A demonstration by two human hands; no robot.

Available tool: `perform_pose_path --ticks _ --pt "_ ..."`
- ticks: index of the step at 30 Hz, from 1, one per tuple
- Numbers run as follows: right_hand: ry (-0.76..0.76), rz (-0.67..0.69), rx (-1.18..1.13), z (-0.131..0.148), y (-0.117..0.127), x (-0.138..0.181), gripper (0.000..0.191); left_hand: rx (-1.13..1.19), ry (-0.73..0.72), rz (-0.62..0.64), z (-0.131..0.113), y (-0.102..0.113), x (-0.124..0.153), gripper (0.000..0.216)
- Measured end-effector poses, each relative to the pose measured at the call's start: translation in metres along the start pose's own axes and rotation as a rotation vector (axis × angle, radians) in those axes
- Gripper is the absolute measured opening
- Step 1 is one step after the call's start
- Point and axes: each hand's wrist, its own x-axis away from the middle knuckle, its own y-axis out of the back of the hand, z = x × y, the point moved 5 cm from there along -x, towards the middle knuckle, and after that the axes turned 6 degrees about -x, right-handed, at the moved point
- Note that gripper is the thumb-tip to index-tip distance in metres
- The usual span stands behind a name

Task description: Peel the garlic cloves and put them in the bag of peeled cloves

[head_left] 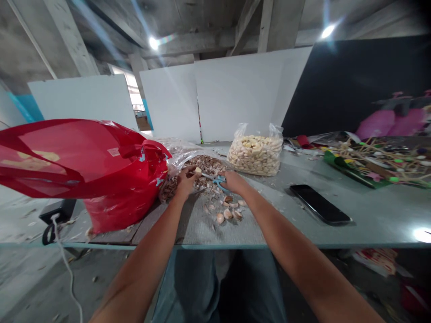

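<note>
Between the fingertips of my left hand (187, 180) is a pale garlic clove (198, 170). My right hand (233, 181) grips a pair of scissors (218, 180) with light blue handles, its blades pointing left at the clove. Behind both hands lies an opened clear plastic bag (205, 162) full of brown garlic skins. Several unpeeled garlic cloves (228, 214) rest on the table just in front of my right hand, among loose bits of skin. Past my right hand stands a clear bag of peeled cloves (256, 154), upright with its top corners sticking up.
A large red plastic bag (124, 179) stands on the left, close to my left forearm. On the right lie a black phone (319, 204) and a heap of sticks and artificial flowers (377, 161). A white cable (65, 260) hangs from a black box (59, 211). White panels (249, 89) rise behind the table.
</note>
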Motion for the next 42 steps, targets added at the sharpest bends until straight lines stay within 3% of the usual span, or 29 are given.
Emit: perform_pose_path --ticks 4,9,13,15,19,22,24,28,32,34,38,40,42 --pt "0.062 -0.047 -0.061 0.011 0.005 0.001 0.039 0.079 0.028 0.096 -0.002 -0.010 0.004 0.055" --pt "0.233 -0.094 -0.475 0.027 0.000 -0.003 0.062 0.147 0.090 0.239 -0.006 -0.022 0.013 0.054" --pt "0.256 -0.116 -0.560 0.035 -0.007 -0.002 0.048 0.133 0.111 0.346 -0.009 -0.028 0.020 0.050" --pt "0.251 -0.154 -0.549 0.037 0.000 0.002 0.045 0.106 0.096 0.342 -0.011 -0.027 0.021 0.047" --pt "0.223 -0.353 -0.437 0.029 0.045 0.007 0.038 0.083 0.083 0.185 -0.013 -0.015 0.018 0.050" --pt "0.039 -0.649 -0.357 0.002 0.106 0.000 0.035 0.084 0.090 0.140 -0.010 -0.010 0.014 0.053" --pt "-0.065 -0.776 -0.307 -0.018 0.145 -0.011 0.034 0.087 0.085 0.126 -0.007 -0.010 0.012 0.053" --pt "-0.225 -0.723 -0.514 -0.054 0.195 -0.039 0.046 0.104 0.032 0.061 -0.006 -0.011 0.011 0.042" --pt "-0.183 -0.838 -0.645 -0.060 0.217 -0.039 0.021 0.078 0.018 -0.006 -0.007 -0.008 0.009 0.025" --pt "-0.151 -0.877 -0.658 -0.055 0.218 -0.032 0.022 0.055 0.012 0.002 -0.007 -0.007 0.008 0.021" --pt "-0.132 -0.704 -0.682 -0.034 0.193 -0.023 0.027 0.033 -0.014 0.073 -0.003 -0.010 0.008 0.023" --pt "-0.095 -0.509 -0.666 -0.015 0.169 -0.018 0.016 -0.011 -0.049 0.105 -0.001 -0.012 0.009 0.023" --pt "-0.051 -0.233 -0.589 0.006 0.137 -0.012 0.018 -0.079 -0.105 0.144 -0.002 -0.016 0.011 0.022"
